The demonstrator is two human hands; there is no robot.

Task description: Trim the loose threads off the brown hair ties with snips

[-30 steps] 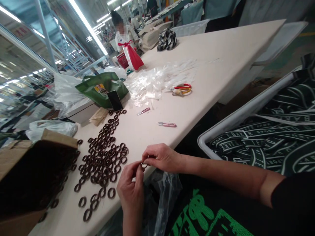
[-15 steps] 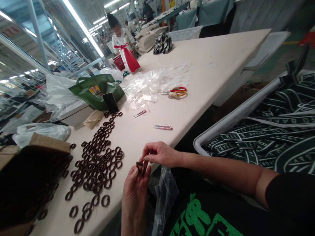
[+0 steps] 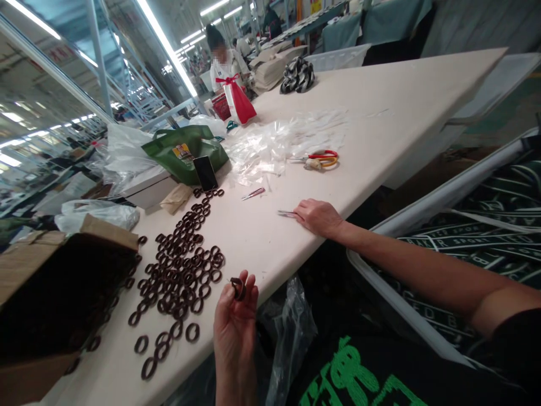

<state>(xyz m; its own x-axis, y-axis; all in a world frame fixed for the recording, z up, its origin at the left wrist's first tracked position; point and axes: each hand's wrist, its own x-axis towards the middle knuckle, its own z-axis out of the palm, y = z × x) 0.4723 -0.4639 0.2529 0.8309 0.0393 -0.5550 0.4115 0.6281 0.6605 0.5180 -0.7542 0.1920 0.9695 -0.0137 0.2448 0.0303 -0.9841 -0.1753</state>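
Observation:
My left hand pinches a dark brown ring-shaped loop between thumb and fingers, just off the table's near edge. Out to the right, my right hand rests on the tabletop with its fingers closed over the handle end of small thread snips. The blades stick out to the left; the rest is hidden under the fingers. Left of my left hand spreads a pile of similar brown loops. A second pair of thread snips lies on the table farther away.
An open cardboard box stands at left. Red-and-yellow-handled scissors, clear plastic bags, a phone and a green bag are on the table. A bin of striped straps stands at right. A person is beyond.
My right hand has left the loop and moved right and away, onto the nearer thread snips. My left hand still holds the loop. The view has shifted slightly.

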